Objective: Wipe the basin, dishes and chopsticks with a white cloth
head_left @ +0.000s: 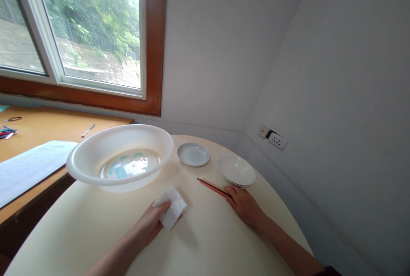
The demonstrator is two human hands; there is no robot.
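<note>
My left hand [155, 219] holds a folded white tissue [174, 207] above the near middle of the round table, thumb on top and fingers underneath. Further right, my right hand [246, 206] rests on the tabletop with its fingers closed over the near ends of a few chopsticks [212, 187]. They lie side by side, dark brown and red, with their far ends pointing up and left. Just beyond that hand stands a white shallow bowl [236, 170]. A small pale plate [193, 155] sits to the left of the bowl, beyond the chopsticks' far ends.
A large translucent white basin [73, 166] stands on the left of the cream round table [198, 248]. The wooden desk [60, 124] beside it bears papers [32, 167] and a pen [88, 130]. Walls meet behind the table, with a power socket [278, 140] at right.
</note>
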